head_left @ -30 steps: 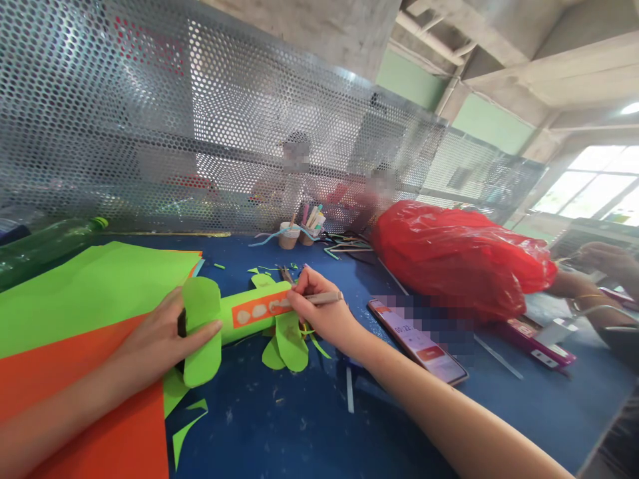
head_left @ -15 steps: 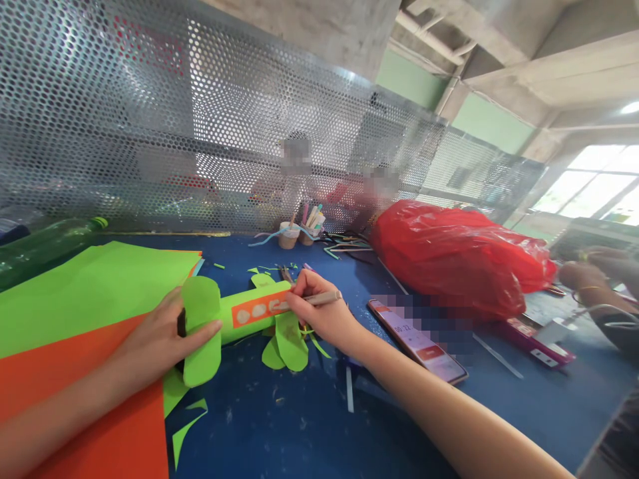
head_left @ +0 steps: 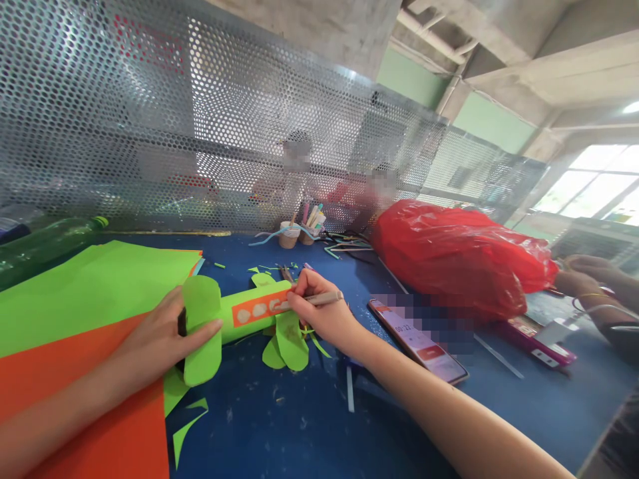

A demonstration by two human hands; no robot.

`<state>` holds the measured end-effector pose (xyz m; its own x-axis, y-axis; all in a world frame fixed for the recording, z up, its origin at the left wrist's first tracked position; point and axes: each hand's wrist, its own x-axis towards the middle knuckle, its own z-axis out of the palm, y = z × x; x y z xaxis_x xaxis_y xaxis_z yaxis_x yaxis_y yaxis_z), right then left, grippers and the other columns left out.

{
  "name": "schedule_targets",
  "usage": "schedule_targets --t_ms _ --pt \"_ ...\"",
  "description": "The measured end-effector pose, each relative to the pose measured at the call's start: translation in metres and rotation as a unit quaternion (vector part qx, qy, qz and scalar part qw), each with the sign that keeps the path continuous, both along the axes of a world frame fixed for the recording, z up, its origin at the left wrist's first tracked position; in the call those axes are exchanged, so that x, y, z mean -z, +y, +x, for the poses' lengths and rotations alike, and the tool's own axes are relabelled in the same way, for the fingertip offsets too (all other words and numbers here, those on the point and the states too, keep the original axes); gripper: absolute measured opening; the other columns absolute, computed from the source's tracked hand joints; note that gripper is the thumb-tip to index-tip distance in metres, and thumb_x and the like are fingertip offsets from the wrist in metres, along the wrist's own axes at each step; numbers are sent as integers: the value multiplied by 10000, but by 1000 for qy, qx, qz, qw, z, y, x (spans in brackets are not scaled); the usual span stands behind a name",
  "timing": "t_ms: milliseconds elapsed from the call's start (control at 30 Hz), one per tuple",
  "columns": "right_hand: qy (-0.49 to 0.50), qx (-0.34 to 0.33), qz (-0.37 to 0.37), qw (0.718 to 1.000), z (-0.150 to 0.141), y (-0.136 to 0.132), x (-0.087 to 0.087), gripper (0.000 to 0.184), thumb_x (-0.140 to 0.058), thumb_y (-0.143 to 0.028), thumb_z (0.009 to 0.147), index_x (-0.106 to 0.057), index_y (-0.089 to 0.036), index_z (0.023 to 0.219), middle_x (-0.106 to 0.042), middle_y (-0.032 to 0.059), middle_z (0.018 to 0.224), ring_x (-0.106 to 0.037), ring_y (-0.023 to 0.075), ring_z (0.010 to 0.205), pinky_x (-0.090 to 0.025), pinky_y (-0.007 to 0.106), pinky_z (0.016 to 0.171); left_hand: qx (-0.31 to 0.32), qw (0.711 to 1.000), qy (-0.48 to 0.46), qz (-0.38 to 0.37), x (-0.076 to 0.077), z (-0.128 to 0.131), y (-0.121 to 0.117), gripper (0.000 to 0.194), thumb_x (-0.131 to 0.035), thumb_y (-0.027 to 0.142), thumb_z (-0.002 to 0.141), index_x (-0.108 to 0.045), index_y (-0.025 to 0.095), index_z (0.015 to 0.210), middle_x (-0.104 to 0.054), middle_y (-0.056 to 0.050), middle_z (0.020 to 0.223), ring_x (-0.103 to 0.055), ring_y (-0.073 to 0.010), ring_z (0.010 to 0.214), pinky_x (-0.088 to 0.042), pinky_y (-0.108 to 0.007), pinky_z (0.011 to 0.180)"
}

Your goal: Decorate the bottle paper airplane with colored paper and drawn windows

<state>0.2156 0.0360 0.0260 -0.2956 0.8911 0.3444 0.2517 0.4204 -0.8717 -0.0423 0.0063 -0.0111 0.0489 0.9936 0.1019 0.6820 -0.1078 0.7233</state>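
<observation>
Left of the frame's centre, clasps the green tube (head_left: 254,297) with the left hand (head_left: 154,332), likely for steadiness; pinches the pen (head_left: 328,298) in the right hand (head_left: 329,322) at the orange strip (head_left: 262,309).

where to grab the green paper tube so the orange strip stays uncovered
Likely the left end of the green paper tube, coming from the left, as the left hand does. The orange strip begins right of it, and the right hand with the pen takes up the other end. The green flap looks thin, so the tube should hold firmer.
</observation>
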Motion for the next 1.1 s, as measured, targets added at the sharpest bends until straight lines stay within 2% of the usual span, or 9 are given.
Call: schedule_targets --t_ms 533,933,1100 --pt "-4 -5 -7 1000 0 -1 0 188 -555 -212 737 -384 -235 663 -400 -83 576 -369 79 442 -252 221 441 -10 1000 -8 23 5 -2 2 676 -506 722 731 -562 249 1210 -585 -63 1240 -551 -316 1120 -430 -427 952" --pt "-2 -12 3 1000 0 0 2 191 -549 -178 724 -379 -235 657 -400 -86 568 -338 78 449 -243 221 443 -4 1000 -7 14 4 -1 2 655 -503 720 742 -552 260 1205 -573 -68 1271 -540 -326 1142 -425 -441 970" --pt "12 -7 7 1000 -1 1 1 180 -553 -225 749 -395 -233 665 -404 -78 587 -339 85 471 -255 227 457 -3 1000 -9 0 4 -2 2 678 -501 727 745 -533 261 1237 -570 -73 1273 -557 -326 1124 -430 -447 969"
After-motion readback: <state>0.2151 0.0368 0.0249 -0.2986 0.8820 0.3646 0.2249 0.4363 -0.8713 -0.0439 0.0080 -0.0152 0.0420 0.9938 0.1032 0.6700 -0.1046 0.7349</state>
